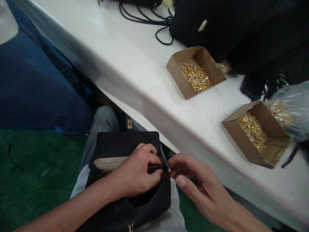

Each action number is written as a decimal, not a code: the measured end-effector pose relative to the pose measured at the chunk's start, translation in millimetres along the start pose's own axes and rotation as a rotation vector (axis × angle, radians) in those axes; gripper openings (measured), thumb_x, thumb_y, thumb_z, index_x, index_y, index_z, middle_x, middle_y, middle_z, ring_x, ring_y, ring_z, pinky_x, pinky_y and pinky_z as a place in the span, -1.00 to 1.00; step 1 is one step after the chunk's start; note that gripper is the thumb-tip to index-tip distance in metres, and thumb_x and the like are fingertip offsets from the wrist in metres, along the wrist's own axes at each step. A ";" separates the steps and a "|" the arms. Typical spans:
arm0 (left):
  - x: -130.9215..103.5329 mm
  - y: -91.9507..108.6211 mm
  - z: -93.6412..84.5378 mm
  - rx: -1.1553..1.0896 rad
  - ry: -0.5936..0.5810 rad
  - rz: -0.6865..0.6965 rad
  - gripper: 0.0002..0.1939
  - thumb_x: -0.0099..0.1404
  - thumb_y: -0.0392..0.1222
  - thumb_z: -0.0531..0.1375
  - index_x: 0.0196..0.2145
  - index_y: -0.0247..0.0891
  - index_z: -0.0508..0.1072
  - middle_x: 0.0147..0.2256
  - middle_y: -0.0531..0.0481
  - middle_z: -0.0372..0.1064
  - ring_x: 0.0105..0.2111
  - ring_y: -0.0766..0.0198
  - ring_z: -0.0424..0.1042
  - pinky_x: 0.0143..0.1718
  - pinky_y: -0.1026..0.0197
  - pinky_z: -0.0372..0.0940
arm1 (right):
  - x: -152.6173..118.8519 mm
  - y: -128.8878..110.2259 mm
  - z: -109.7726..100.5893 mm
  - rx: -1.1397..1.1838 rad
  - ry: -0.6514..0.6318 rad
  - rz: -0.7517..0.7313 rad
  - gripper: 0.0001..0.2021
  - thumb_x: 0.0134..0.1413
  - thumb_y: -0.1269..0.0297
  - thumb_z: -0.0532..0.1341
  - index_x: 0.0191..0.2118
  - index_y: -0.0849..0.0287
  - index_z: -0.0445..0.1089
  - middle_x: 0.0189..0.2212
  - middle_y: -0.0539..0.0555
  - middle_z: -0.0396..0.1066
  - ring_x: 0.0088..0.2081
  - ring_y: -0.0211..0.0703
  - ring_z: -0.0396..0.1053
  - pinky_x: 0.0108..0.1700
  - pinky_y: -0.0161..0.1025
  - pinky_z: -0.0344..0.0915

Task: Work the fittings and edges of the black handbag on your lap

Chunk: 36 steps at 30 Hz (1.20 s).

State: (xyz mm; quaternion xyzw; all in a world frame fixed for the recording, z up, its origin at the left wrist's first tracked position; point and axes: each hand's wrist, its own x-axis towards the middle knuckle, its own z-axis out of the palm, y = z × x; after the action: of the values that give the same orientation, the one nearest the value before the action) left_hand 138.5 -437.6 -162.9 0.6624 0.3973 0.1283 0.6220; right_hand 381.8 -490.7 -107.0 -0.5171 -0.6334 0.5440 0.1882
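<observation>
A black handbag (120,145) lies on my lap, below the white table's edge. Its beige lining shows along the opened top. My left hand (137,172) rests over the bag's opening, fingers curled around a thin black strap end or tab (158,167) at its right side. My right hand (193,183) meets it from the right, thumb and fingertips pinched at the same spot on the strap. Whether a small piece is between those fingertips I cannot tell. A gold clasp (129,123) shows on the bag's far side.
The white table (125,64) runs diagonally above my lap. On it stand two open cardboard boxes of small gold metal parts (196,76) (253,130), black bags (241,29), black cords (145,16) and a clear plastic bag (292,106). Green floor lies at left.
</observation>
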 end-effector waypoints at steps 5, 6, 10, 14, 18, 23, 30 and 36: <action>-0.4 4.3 1.6 0.047 -0.013 0.029 -0.77 0.32 -0.29 0.37 -0.49 -0.21 0.50 -0.29 0.03 0.39 -0.14 0.19 0.37 -0.08 0.11 0.18 | 15.0 -17.3 8.2 0.005 -0.031 0.454 -0.63 0.41 -0.10 0.38 -0.27 0.09 0.47 -0.44 -0.02 0.43 -0.41 -0.15 0.33 -0.43 -0.23 0.14; -0.2 4.5 2.2 0.052 -0.020 0.032 -0.79 0.32 -0.30 0.37 -0.47 -0.21 0.51 -0.28 0.03 0.39 -0.13 0.18 0.37 -0.07 0.11 0.18 | 18.1 -17.1 8.5 -0.007 -0.056 0.511 -0.68 0.37 -0.05 0.40 -0.27 0.09 0.47 -0.46 -0.03 0.42 -0.42 -0.16 0.32 -0.44 -0.24 0.11; 3.1 3.6 5.4 0.073 -0.095 0.046 -0.76 0.31 -0.36 0.35 -0.50 -0.22 0.48 -0.30 0.02 0.36 -0.13 0.18 0.37 -0.05 0.12 0.19 | 28.4 -12.9 4.7 -0.002 -0.138 0.632 -0.92 0.09 0.30 0.36 -0.33 0.10 0.45 -0.49 -0.06 0.40 -0.43 -0.18 0.27 -0.48 -0.27 0.05; 8.4 -1.5 8.5 0.088 -0.133 0.048 -0.77 0.33 -0.33 0.35 -0.49 -0.22 0.50 -0.32 0.02 0.31 -0.14 0.17 0.36 -0.07 0.12 0.19 | 33.9 -12.7 -2.6 -0.022 -0.210 0.647 -0.93 -0.03 0.39 0.32 -0.37 0.10 0.44 -0.53 -0.09 0.36 -0.46 -0.21 0.20 -0.52 -0.28 0.01; 13.1 -9.2 12.0 0.091 -0.129 0.034 -0.77 0.36 -0.26 0.35 -0.47 -0.22 0.54 -0.29 0.00 0.34 -0.14 0.16 0.37 -0.09 0.13 0.20 | 34.5 -14.4 -4.9 -0.105 -0.180 0.581 -0.93 0.04 0.42 0.33 -0.36 0.10 0.47 -0.53 -0.08 0.40 -0.47 -0.20 0.27 -0.52 -0.29 0.07; 17.6 -18.2 16.1 0.123 -0.124 0.063 -0.77 0.36 -0.24 0.37 -0.47 -0.23 0.55 -0.29 -0.01 0.36 -0.14 0.15 0.39 -0.02 0.11 0.23 | 34.7 -13.4 -0.8 -0.169 -0.100 0.511 -0.83 0.07 0.53 0.33 -0.27 0.10 0.46 -0.49 -0.10 0.46 -0.48 -0.21 0.37 -0.51 -0.33 0.16; 19.2 -26.3 12.3 0.131 -0.141 0.060 -0.87 0.37 -0.23 0.38 -0.37 -0.21 0.64 -0.22 -0.03 0.44 -0.08 0.12 0.43 0.06 0.11 0.29 | 36.4 -6.6 -2.6 -0.069 -0.161 0.367 -0.74 0.15 0.63 0.25 -0.21 0.11 0.54 -0.44 -0.12 0.55 -0.41 -0.21 0.53 -0.38 -0.34 0.35; 18.7 -29.7 3.5 0.107 -0.217 0.076 -0.93 0.40 -0.20 0.40 -0.25 -0.21 0.68 -0.08 -0.08 0.53 0.02 0.08 0.48 0.10 0.09 0.34 | 40.3 -3.3 -1.5 -0.108 -0.177 0.313 -0.70 0.10 0.62 0.25 -0.19 0.10 0.63 -0.41 -0.09 0.61 -0.38 -0.16 0.58 -0.35 -0.31 0.38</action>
State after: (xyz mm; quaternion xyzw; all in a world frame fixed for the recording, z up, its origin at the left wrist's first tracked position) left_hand 142.1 -430.0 -197.2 0.7192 0.3086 0.0582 0.6197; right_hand 365.7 -454.9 -116.7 -0.5689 -0.5876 0.5751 0.0166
